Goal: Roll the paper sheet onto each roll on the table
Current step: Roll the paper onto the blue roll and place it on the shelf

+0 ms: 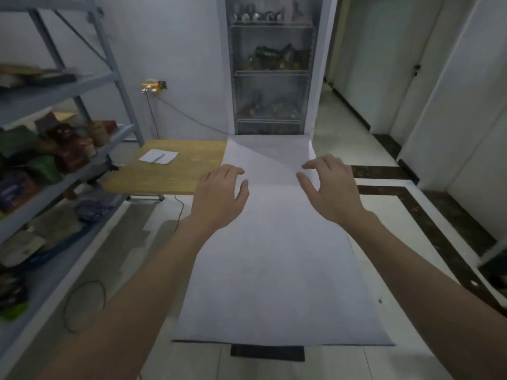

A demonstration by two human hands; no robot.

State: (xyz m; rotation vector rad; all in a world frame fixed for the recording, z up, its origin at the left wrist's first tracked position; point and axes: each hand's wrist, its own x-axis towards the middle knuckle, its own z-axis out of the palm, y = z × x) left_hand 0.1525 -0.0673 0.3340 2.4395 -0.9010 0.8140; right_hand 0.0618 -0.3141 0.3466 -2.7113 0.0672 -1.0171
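A long white paper sheet [277, 270] lies spread out in front of me, running from the near edge toward the wooden table [170, 171]. Its far end is folded over on a slant near the table's right side. My left hand [219, 193] hovers over the sheet's left edge with fingers loosely bent, holding nothing. My right hand [329, 185] is over the right edge, fingers spread and slightly curled, also empty. No roll is visible.
A small white sheet with a pen [158, 156] lies on the wooden table. Metal shelving [68, 149] full of packages lines the left. A wire rack cabinet [271, 72] stands behind the table. Cables trail on the tiled floor; doors are at the right.
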